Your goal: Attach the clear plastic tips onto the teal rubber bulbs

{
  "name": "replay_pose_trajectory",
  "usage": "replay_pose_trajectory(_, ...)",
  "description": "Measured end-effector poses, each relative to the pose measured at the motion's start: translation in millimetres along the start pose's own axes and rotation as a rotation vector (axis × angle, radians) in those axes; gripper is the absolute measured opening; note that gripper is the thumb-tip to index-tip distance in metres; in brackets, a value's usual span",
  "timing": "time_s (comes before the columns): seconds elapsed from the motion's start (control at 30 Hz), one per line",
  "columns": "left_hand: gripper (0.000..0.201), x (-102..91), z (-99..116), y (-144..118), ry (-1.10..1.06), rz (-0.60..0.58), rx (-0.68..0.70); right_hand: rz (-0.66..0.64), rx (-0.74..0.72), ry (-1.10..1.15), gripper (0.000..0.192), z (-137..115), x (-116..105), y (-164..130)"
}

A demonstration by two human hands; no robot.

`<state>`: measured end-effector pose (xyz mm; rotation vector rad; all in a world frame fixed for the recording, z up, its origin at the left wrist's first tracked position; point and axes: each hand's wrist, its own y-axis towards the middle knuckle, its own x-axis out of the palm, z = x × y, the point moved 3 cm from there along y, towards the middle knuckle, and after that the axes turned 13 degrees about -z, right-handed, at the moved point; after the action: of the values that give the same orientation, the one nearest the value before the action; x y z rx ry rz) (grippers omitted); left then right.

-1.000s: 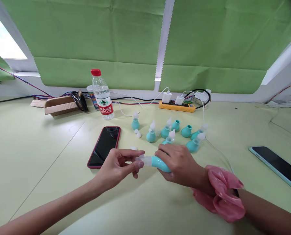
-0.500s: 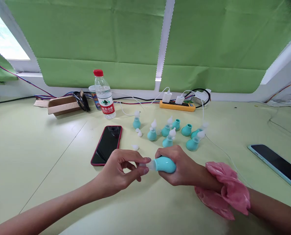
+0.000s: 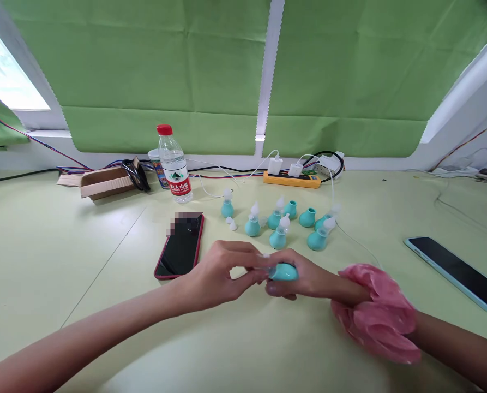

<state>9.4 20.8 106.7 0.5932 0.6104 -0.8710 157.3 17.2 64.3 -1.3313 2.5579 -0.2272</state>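
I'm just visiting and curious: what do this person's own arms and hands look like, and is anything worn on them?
Both arms are bare, with no sleeves in view. The left hand has no glove, ring or watch that shows. The right hand is bare too, but its wrist carries a ruffled pink scrunchie of shiny, gathered fabric. No markings or cables show on either arm.

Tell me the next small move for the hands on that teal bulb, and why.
Probably press the tip a little further into the neck. The right hand has the teal bulb in its grip, lying sideways, and the left hand's fingertips meet at its neck end, hiding the tip; whether it is seated cannot be told.
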Motion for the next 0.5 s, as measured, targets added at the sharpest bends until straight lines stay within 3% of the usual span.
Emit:
replay_pose_trajectory(0.1, 0.035, -10.4, -5, 14, 0.003, 0.136, 0.014, 0.109, -0.028, -0.110, 0.018, 4, -4, -16)
replay_pose_trajectory(0.2, 0.024, -21.0, -16, 37, 0.315, 0.237, 0.087, 0.227, 0.006, -0.211, 0.018, 14, -9, -35)
replay_pose_trajectory(0.33, 0.024, -21.9, -33, 81, 0.833, 0.021, 0.102, 0.369, 0.016, -0.367, 0.014, 28, -12, -49)
replay_pose_trajectory(0.5, 0.020, -17.8, -17, 140, 0.806, -0.057, 0.179, 0.543, -0.129, -0.681, 0.004, 36, -12, -49)
